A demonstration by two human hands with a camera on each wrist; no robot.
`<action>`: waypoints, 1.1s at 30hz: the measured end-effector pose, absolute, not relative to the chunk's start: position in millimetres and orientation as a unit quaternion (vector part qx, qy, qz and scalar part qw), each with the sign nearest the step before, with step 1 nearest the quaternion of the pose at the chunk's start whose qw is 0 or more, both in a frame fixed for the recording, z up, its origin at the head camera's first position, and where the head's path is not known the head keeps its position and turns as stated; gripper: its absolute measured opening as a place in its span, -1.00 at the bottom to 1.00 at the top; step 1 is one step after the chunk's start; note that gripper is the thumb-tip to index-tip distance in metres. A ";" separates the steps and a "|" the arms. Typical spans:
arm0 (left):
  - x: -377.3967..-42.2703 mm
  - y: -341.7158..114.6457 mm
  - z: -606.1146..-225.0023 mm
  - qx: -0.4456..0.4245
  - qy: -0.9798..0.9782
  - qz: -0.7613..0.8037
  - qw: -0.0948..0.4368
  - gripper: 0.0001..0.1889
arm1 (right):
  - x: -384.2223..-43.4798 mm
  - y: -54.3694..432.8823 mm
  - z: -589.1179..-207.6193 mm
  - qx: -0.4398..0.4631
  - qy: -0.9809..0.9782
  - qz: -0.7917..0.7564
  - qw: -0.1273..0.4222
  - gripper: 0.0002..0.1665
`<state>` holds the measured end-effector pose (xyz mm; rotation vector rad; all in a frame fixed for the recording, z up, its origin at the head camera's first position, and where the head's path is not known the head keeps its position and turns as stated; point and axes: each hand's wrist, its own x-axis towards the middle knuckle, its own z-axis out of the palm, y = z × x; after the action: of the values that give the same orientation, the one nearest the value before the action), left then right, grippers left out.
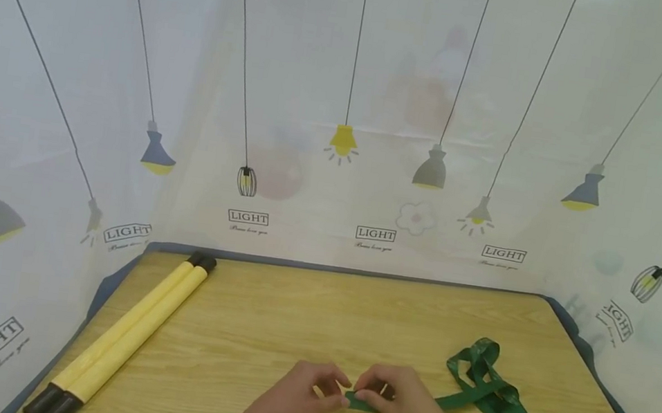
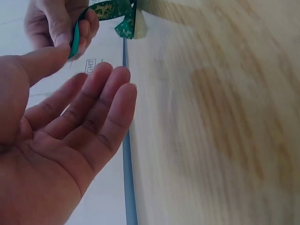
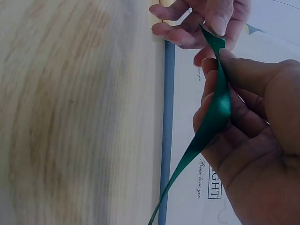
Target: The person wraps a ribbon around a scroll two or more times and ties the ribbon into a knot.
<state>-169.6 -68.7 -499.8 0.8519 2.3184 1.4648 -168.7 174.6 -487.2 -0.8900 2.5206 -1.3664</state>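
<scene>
A green ribbon (image 1: 459, 398) with gold print lies loosely heaped at the right of the wooden table, one end running to the hands. My right hand (image 1: 400, 398) pinches it near that end between thumb and fingers. In the right wrist view, the ribbon (image 3: 213, 110) crosses the fingers with a twist and trails down to the left. My left hand (image 1: 309, 392) is just left of the end, thumb tip right at the ribbon. In the left wrist view, the left hand's fingers (image 2: 101, 108) are extended and apart from the thumb.
Two yellow rolls (image 1: 132, 334) with black ends lie side by side along the table's left edge. A pale curtain (image 1: 321, 45) printed with hanging lamps surrounds the back and sides of the wooden table (image 1: 293, 306), which has a blue edge.
</scene>
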 end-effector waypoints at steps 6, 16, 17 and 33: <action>-165.6 -61.8 -500.5 0.275 0.802 0.511 0.139 -0.87 | -167.0 171.0 -492.2 -0.302 0.829 -0.463 0.082 -0.93; -165.0 -63.8 -501.8 0.287 0.788 0.524 0.145 -0.86 | -166.5 172.1 -493.4 -0.311 0.822 -0.456 0.140 -0.85; -164.8 -64.4 -501.9 0.285 0.788 0.525 0.147 -0.86 | -166.1 172.9 -493.5 -0.309 0.821 -0.455 0.152 -0.84; -168.6 -88.3 -500.1 0.264 0.812 0.504 0.128 -0.88 | -168.5 200.6 -499.1 -0.295 0.833 -0.429 0.188 -0.67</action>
<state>-168.6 -88.3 -500.1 0.7685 2.3631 1.4674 -168.5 200.6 -499.1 -0.8307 2.3440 -1.2071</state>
